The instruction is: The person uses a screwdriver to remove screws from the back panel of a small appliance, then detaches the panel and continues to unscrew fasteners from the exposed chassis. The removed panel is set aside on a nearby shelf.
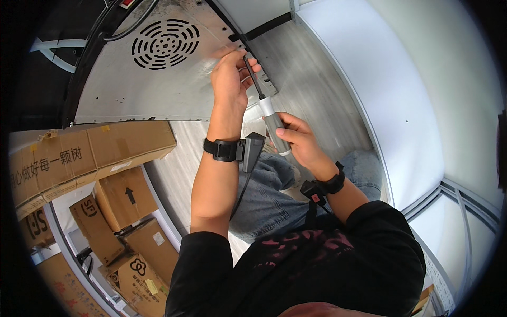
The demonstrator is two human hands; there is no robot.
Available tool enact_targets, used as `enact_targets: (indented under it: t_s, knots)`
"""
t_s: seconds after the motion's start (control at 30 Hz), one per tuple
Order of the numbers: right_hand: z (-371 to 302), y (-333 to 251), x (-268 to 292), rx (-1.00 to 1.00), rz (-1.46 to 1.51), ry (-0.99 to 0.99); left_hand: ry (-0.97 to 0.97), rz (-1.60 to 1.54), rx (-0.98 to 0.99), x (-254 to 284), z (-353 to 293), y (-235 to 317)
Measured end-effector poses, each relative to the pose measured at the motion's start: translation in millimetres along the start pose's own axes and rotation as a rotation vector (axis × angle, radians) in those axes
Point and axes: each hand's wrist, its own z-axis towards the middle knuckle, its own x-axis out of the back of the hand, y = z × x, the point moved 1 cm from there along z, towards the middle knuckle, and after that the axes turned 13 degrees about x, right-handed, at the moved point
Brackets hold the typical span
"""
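A screwdriver (274,124) with a grey and white handle and a dark shaft points up and to the left. My right hand (298,136) is wrapped round its handle, thumb on top. At the far end of the shaft, the curled fingers of my left hand (231,76) close about the tip; whether they also pinch a screw is hidden. Both the tip and my left hand are at the right edge of a pale metal panel (174,90), which has round vent slots and small holes along its rim.
Cardboard boxes (129,198) are stacked at the left, some inside a white-framed shelf. A black cable (132,29) loops over the panel's upper left. On the right stands a long white wall panel (391,79). My jeans-clad knees (269,195) are below my hands.
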Motion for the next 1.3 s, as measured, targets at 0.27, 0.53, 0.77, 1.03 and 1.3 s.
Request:
enact_targets:
  t_s: [0.27,0.53,0.77,1.03,1.3]
  knots:
    - [-24.5,-14.7,31.1,0.068,-0.12,0.139,-0.166,0.162,-0.07,-18.2,-20.3,-21.6]
    - [-79.3,-55.9,70.2,0.125,-0.123,0.334,-0.529,0.282,0.048,-67.3,-17.5,-65.9]
    - [-137.4,-60.4,112.3,0.252,-0.101,0.622,-0.744,0.379,0.266,-153.6,12.9,-136.5]
    - [-197.9,-19.7,184.5,0.525,0.101,1.064,-0.885,0.742,0.118,-247.7,17.2,-297.7]
    - [-219.3,18.5,229.9,0.676,0.175,1.312,-0.945,1.094,-0.368,-313.1,51.7,-410.5]
